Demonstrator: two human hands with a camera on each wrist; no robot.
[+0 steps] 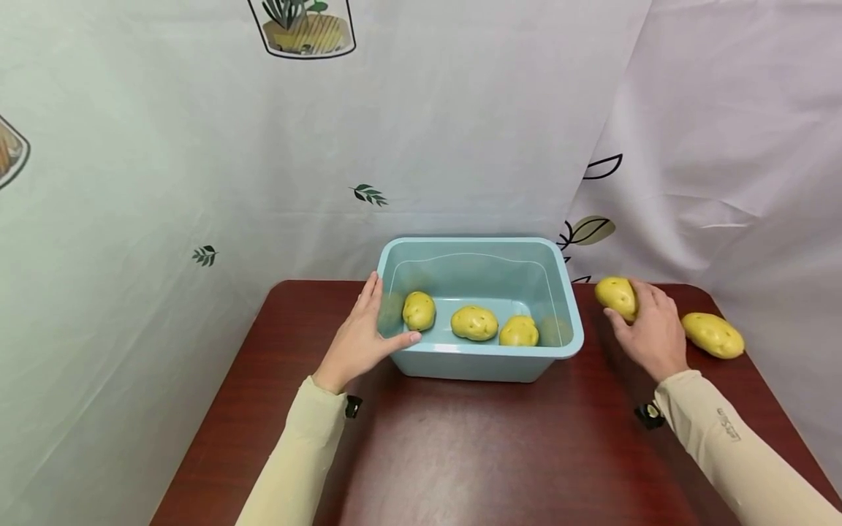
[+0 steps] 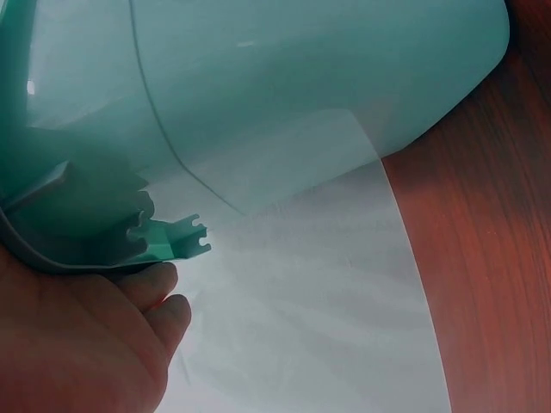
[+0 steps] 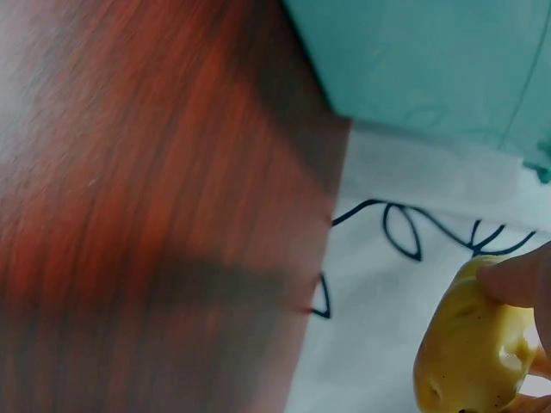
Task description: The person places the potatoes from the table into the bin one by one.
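A light blue plastic tub (image 1: 566,343) stands at the back middle of the dark red table (image 1: 473,453); three yellow potatoes (image 1: 474,322) lie inside it. My left hand (image 1: 365,332) rests against the tub's left wall with straight fingers and the thumb along the front corner; the left wrist view shows the tub's rim (image 2: 164,237) right above my fingers (image 2: 159,297). My right hand (image 1: 647,329) grips a yellow potato (image 1: 617,296) just right of the tub; the right wrist view shows that potato (image 3: 473,348) under a fingertip.
Another yellow potato (image 1: 713,334) lies on the table near the right edge. White curtains printed with leaves (image 1: 368,194) hang close behind and on both sides of the table. The table's near half is bare wood.
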